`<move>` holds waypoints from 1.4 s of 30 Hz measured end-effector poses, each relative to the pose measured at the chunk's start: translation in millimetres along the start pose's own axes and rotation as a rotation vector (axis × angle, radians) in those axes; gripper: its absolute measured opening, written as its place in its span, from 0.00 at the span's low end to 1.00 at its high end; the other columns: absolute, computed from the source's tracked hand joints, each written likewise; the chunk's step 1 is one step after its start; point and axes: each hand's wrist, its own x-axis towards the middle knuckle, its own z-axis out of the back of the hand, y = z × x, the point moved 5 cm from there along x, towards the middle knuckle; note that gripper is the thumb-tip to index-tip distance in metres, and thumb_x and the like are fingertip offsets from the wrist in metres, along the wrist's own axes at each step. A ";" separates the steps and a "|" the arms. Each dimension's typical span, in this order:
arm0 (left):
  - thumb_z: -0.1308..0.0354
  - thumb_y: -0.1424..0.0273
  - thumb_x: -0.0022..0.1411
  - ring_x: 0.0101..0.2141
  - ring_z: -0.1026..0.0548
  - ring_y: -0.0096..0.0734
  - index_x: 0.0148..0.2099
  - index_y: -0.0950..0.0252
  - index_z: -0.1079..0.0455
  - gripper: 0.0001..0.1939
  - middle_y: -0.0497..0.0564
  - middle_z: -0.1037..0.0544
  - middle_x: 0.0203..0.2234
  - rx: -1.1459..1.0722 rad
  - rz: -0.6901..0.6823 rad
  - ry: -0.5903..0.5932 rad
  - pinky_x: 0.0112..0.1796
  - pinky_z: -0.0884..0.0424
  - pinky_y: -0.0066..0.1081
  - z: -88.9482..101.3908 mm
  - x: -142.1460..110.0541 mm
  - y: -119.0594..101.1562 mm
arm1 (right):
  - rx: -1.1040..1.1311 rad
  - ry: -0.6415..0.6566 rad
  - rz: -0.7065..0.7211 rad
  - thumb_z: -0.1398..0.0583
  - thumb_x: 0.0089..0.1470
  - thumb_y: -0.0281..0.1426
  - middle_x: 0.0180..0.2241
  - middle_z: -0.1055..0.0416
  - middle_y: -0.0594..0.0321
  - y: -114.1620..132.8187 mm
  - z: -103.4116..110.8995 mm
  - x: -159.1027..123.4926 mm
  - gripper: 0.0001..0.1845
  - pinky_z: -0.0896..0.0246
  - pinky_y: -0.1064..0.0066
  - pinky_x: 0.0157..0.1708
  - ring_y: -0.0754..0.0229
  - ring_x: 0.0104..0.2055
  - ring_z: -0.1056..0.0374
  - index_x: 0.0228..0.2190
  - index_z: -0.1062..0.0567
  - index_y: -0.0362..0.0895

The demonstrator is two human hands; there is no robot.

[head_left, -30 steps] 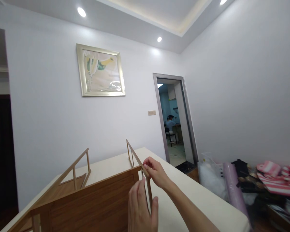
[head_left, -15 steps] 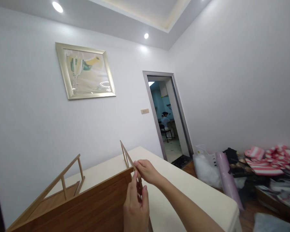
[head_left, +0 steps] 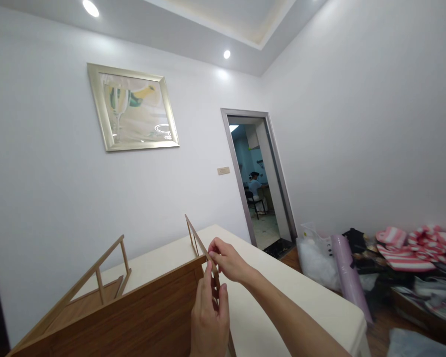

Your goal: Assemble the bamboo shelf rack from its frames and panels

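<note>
A brown wooden rack (head_left: 126, 317), with a solid panel in front and slatted side frames, stands partly at the lower left. My left hand (head_left: 210, 312) is at the panel's right end, its fingers and thumb on either side of the right side frame (head_left: 196, 240). Just above it, my right hand (head_left: 226, 260) is closed in a pinch beside that frame's upper rail. Whatever its fingertips hold, if anything, is too small or hidden to make out. The left side frame (head_left: 92, 267) rises away from both hands.
Beneath the rack is a cream tabletop (head_left: 282, 297), its rounded corner at the lower right. Plastic bags (head_left: 315, 258), a purple roll (head_left: 351, 277) and pink striped fabric (head_left: 405, 248) lie beyond. Through a doorway (head_left: 258, 198), a person sits in another room.
My right hand has shifted slightly up and right along the rail, with its fingers more curled. My left hand and the rack stay nearly in place.
</note>
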 end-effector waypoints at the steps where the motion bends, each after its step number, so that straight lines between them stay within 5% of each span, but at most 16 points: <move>1: 0.51 0.68 0.68 0.44 0.23 0.33 0.66 0.63 0.45 0.25 0.60 0.25 0.50 -0.001 0.005 0.004 0.39 0.24 0.29 -0.4 0.2 -0.1 | -0.005 0.007 0.012 0.47 0.57 0.28 0.25 0.36 0.69 -0.1 -0.7 -0.7 0.04 0.44 0.76 0.22 0.66 0.25 0.39 0.30 0.36 0.46; 8: 0.51 0.69 0.68 0.47 0.23 0.35 0.66 0.63 0.45 0.25 0.61 0.27 0.52 -0.004 0.002 -0.001 0.41 0.24 0.30 -0.6 0.0 -2.3 | -0.047 0.028 0.090 0.52 0.64 0.43 0.22 0.40 0.71 -7.8 -5.2 -0.6 0.16 0.45 0.73 0.26 0.65 0.24 0.43 0.28 0.40 0.47; 18: 0.52 0.69 0.69 0.48 0.24 0.36 0.68 0.62 0.47 0.26 0.60 0.25 0.50 0.016 -0.026 -0.003 0.45 0.25 0.32 -0.8 -1.1 -2.2 | -0.022 -0.065 0.058 0.51 0.62 0.49 0.19 0.47 0.71 -18.1 -10.8 8.2 0.27 0.53 0.73 0.23 0.67 0.23 0.50 0.18 0.43 0.46; 25: 0.47 0.62 0.66 0.38 0.21 0.34 0.61 0.65 0.37 0.24 0.58 0.21 0.43 -0.014 0.049 -0.034 0.37 0.23 0.30 1.1 -5.8 7.3 | 0.241 -0.080 -0.009 0.48 0.60 0.47 0.20 0.38 0.71 -24.6 -6.2 2.7 0.18 0.51 0.76 0.15 0.67 0.18 0.44 0.29 0.35 0.46; 31: 0.48 0.61 0.66 0.38 0.20 0.34 0.58 0.66 0.35 0.22 0.59 0.21 0.44 -0.040 0.151 0.011 0.35 0.22 0.30 8.3 -7.0 1.8 | 0.275 -0.108 -0.014 0.45 0.57 0.45 0.21 0.36 0.70 -17.0 -6.2 -7.7 0.16 0.46 0.76 0.18 0.67 0.20 0.40 0.29 0.35 0.45; 36: 0.48 0.65 0.66 0.37 0.21 0.32 0.55 0.65 0.33 0.17 0.58 0.21 0.43 -0.031 0.065 0.053 0.32 0.23 0.27 35.9 -15.0 -1.4 | 0.231 -0.245 -0.036 0.44 0.56 0.47 0.19 0.38 0.71 -24.4 5.8 -32.3 0.18 0.47 0.74 0.18 0.66 0.19 0.43 0.27 0.35 0.46; 42: 0.47 0.70 0.65 0.28 0.22 0.28 0.42 0.62 0.28 0.07 0.51 0.20 0.30 0.094 -0.040 -0.071 0.31 0.26 0.26 106.3 -39.2 -1.7 | 0.088 -0.490 -0.091 0.46 0.58 0.49 0.19 0.37 0.68 -8.8 3.7 -96.9 0.19 0.42 0.71 0.22 0.63 0.21 0.39 0.28 0.33 0.46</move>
